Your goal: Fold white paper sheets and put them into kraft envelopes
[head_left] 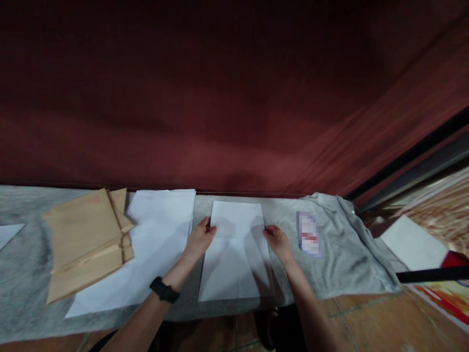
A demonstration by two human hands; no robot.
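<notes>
A white sheet of paper (234, 264) lies in front of me on a grey cloth, with a faint crease across its middle. My left hand (200, 238) is closed at its left edge, the thumb on top of the paper. A small dark patch shows between thumb and fingers there; I cannot make out what it is. On the opposite edge, my right hand (277, 240) pinches the same sheet between thumb and fingers. Left of it lies a spread of larger white sheets (161, 230), partly covered by several brown paper envelopes (86, 230).
The grey cloth (286, 215) covers a narrow table against a dark red wall (234, 122). A blurred-out flat item (309, 234) with a red band lies to the right. A white box-like thing (414, 242) and a dark bar (432, 275) stand beyond the table's right end.
</notes>
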